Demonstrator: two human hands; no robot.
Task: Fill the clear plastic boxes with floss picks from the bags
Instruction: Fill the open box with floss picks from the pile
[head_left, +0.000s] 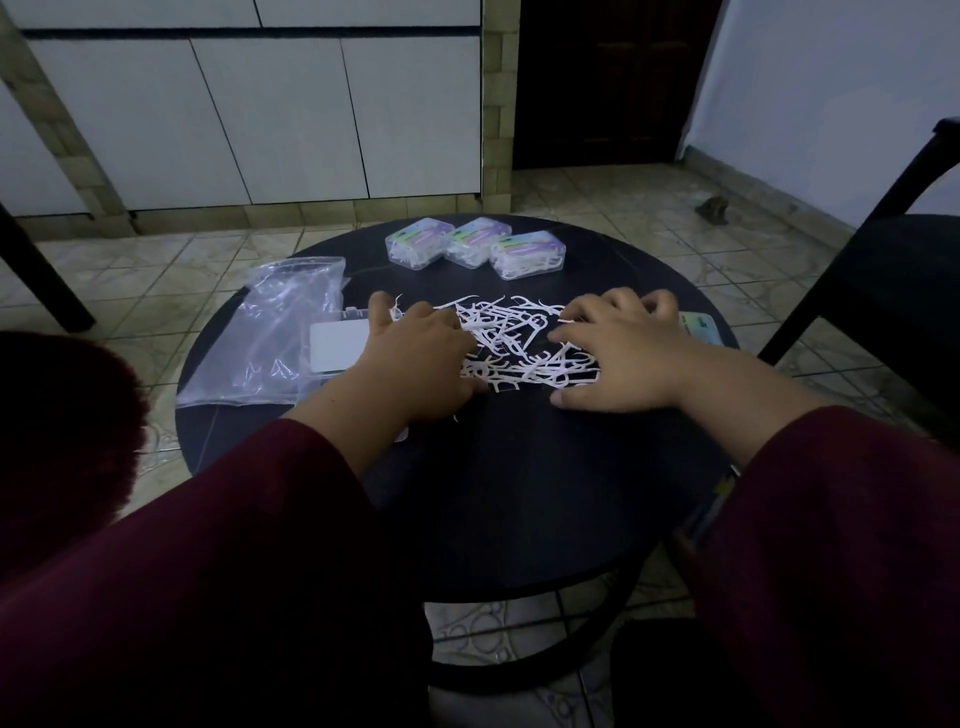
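Both hands sit at the middle of the frame on the round dark counter (519, 467), flanking a loose pile of white picks (511, 340). The left hand (415, 358) lies on the pile's left edge with its fingers (382, 312) spread and fairly straight, clamped on nothing. The right hand (613, 358) lies on the right edge, its fingers (623, 301) bent at the knuckles and apart, tips on the picks; whether any pick is pinched under them I cannot tell.

The step looks like raking the scatter together. It would go best by drawing both hands inward with the palms low, so that the thin picks slide into one heap rather than flick away over the counter's edge, then lining up a bundle so it drops flat into a box.

The picks are small, white, thin and tangled, crossing at every angle. Three filled boxes (475, 244) stand in a row at the upper centre, touching each other. A limp clear bag (270, 332) lies at the left, and a box part (337, 345) sits just beside the left hand. Another box (701, 327) peeks out right of the right hand.
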